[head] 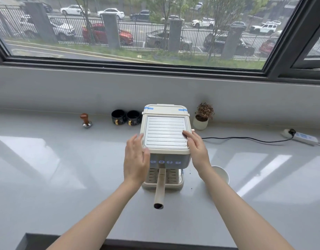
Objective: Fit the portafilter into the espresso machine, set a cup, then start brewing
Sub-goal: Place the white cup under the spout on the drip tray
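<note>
- The grey tabletop (65, 168) is running along under a wide window, with the cream espresso machine (165, 134) standing near its back edge, about midway along.
- Both hands are bracketing the machine's top: the left hand (136, 159) is lying open and flat against the left side, and the right hand (196, 148) is resting open on the right rim, fingers touching the ribbed warming tray. Neither grip is closed on anything.
- The portafilter (160, 188) is already sitting under the brew head, its pale handle pointing straight toward the front edge, so fitting appears done.
- The step in hand seems to be steadying the machine; the next move calls for setting a cup on the drip tray, which is showing no cup.
- A white paper cup (221, 174) is waiting on the tabletop just right of the machine; two black mugs (126, 117) are standing at the back edge, left of it.
- A tamper (86, 120) is standing further left.
- Four lit buttons (164, 162) are glowing on the front panel; their icons are too blurred to read, and no brand is showing.
</note>
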### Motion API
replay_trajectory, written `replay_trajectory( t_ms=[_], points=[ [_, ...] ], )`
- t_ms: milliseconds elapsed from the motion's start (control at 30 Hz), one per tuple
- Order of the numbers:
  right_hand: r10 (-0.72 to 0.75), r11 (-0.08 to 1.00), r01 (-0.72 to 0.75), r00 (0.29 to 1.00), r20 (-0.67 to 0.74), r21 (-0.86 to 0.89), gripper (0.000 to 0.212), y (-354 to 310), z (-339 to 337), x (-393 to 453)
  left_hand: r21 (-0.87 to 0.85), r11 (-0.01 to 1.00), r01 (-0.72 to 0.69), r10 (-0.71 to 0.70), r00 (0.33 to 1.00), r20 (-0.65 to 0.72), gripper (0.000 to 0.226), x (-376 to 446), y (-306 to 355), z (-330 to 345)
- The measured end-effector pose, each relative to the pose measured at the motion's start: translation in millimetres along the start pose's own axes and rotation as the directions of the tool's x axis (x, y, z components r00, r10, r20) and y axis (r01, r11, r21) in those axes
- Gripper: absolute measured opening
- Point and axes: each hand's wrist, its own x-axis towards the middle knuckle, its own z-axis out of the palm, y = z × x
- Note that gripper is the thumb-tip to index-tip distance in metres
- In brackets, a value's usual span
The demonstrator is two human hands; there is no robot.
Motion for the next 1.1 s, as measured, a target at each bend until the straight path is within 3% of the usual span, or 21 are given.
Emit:
replay_trajectory(
  t_ms=[100,167,300,433,700,1100],
  points=[
    [-0.018,1.0,0.018,1.0,-0.022,0.003,0.033,11,-12,-8,0.102,0.989,-0.109,0.099,0.99,0.098,0.04,2,2,8],
    [0.028,0.99,-0.041,0.995,-0.095,-0.131,0.036,28,-24,-12,0.155,0.98,-0.124,0.109,0.989,0.105,0.038,3,-1,10],
    [0.148,0.854,-0.264,0.949,-0.278,-0.448,0.049,70,-56,-22,0.275,0.943,-0.19,0.161,0.979,0.127,0.041,5,-7,9],
    [0.287,0.705,-0.485,0.862,-0.418,-0.518,0.056,105,-78,-35,0.295,0.932,-0.21,0.178,0.975,0.133,0.04,5,-9,9],
    [0.509,0.678,-0.672,0.722,-0.469,-0.298,0.042,155,-99,-57,0.307,0.929,-0.208,0.174,0.976,0.135,0.041,4,-7,8],
    [0.74,0.651,-0.753,0.602,-0.3,0.094,0.027,169,-108,-59,0.326,0.929,-0.173,0.134,0.981,0.138,0.044,1,-5,7]
  ],
)
